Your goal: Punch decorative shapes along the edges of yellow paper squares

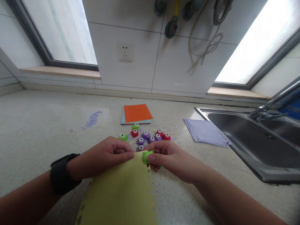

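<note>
A sheet of yellow paper [122, 190] with small holes punched along both side edges lies in front of me. My left hand [117, 153] pinches its far edge between thumb and fingers. My right hand [161, 154] grips a green craft punch [145, 157] at the sheet's far right corner, thumb on its top. Just beyond my fingers sit several more craft punches: purple ones [145, 135], red ones [134, 133] and green ones [122, 137], each with a white button bearing a dark shape. Part of something red shows beneath my right hand.
A stack of coloured paper [137, 113], orange on top, lies behind the punches. Purple punched sheets [206, 131] rest at the right, against the steel sink [234, 134]. Purple paper scraps [92, 120] are scattered at the left on the speckled counter [47, 125].
</note>
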Available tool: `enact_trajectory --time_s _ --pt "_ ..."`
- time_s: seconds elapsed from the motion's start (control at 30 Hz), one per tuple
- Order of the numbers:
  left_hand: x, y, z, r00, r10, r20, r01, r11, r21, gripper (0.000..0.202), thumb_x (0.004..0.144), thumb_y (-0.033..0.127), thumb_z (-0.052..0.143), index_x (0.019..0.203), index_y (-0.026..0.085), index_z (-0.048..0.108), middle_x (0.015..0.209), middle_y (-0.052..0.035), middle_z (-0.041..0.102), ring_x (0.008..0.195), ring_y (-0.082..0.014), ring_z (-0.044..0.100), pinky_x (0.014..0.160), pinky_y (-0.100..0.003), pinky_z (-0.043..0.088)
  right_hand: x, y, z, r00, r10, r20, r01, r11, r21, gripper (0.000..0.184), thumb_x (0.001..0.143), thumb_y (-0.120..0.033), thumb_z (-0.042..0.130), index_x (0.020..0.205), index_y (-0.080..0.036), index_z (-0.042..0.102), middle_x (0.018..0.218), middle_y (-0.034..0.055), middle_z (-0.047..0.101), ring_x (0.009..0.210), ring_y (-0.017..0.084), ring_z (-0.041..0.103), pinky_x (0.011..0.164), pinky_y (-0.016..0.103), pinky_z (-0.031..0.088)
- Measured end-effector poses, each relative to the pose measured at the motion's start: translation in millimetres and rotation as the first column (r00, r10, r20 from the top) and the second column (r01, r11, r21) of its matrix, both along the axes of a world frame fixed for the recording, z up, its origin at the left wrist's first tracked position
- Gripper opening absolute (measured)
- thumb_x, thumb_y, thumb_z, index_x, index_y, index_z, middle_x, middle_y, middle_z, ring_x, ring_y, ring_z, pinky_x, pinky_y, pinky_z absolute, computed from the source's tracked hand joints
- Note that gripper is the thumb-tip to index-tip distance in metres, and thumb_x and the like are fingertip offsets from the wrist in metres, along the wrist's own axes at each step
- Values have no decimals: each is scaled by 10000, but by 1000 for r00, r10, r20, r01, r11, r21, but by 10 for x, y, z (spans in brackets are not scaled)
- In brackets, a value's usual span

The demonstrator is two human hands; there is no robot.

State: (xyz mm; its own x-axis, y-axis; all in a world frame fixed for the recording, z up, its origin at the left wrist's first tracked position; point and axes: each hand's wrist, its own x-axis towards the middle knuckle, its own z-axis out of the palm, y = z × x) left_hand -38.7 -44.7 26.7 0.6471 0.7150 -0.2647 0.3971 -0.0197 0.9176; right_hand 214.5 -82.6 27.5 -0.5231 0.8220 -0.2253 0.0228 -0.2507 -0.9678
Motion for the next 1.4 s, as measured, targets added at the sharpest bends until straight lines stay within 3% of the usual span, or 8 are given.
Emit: enact_trajectory --time_s 0.4,0.67,0.93,1.2,1.4 --pt "6 -20 41 1000 4 -21 -4 1000 -5 164 856 335 674 881 191 749 744 -3 685 663 -151 572 562 -223 410 -18 -10 6 999 -29 -17 29 999 -32 316 799 -431 825 937 -156 753 792 31 656 677 116 563 643 247 462" --pt "46 -68 132 999 34 -30 -35 999 -32 171 840 348 694 866 192 759 752 -7 687 679 -154 579 585 -229 428 -23 -5 12 1000 -20 7 20 1000 -24 325 806 -438 816 934 -149 744 717 9 624 607 98 513 570 234 390" --pt "57 -59 136 999 47 -18 -48 997 -59 156 831 335 706 859 194 765 756 -8 682 686 -156 569 588 -229 416 -28 -12 20 1000 -9 21 9 1000 -12 324 815 -450 804 909 -148 732 713 8 618 600 96 502 564 238 372" --pt "63 -65 144 999 41 -24 -42 998 -43 167 829 350 708 854 194 764 735 1 684 664 -147 573 578 -223 410 -26 -32 28 999 -19 25 20 1000 -17 373 779 -485 827 908 -154 712 664 -21 555 559 84 405 493 237 259" --pt "65 -68 135 999 36 -22 -37 998 -50 170 826 349 704 852 192 763 749 -3 696 673 -152 586 585 -226 426 -44 -33 48 999 -15 52 15 1000 -1 381 766 -502 831 846 -163 675 626 -37 523 526 79 380 467 237 241"
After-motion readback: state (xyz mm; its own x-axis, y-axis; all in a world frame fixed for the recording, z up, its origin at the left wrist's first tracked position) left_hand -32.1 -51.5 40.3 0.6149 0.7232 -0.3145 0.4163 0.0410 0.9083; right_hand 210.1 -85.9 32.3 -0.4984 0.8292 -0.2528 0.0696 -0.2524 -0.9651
